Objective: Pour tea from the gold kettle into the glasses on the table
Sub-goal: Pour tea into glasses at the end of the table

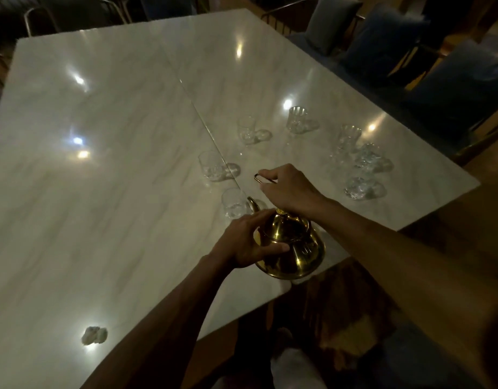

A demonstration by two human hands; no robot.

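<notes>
The gold kettle (294, 248) stands near the front edge of the marble table (102, 164). My left hand (247, 242) wraps its left side near the lid. My right hand (287, 189) grips the kettle's thin wire handle above it. The curved spout points at the nearest clear glass (233, 206), almost touching it. Several more clear glasses stand beyond: one to the left (212, 165), one further back (247, 130), one ribbed (296, 119), and others grouped at the right (362, 175).
A crumpled white tissue (94, 334) lies at the front left of the table. Blue cushioned chairs (382, 43) line the far right side. A seam (205, 127) runs across the tabletop. Wooden floor shows below the table's edge.
</notes>
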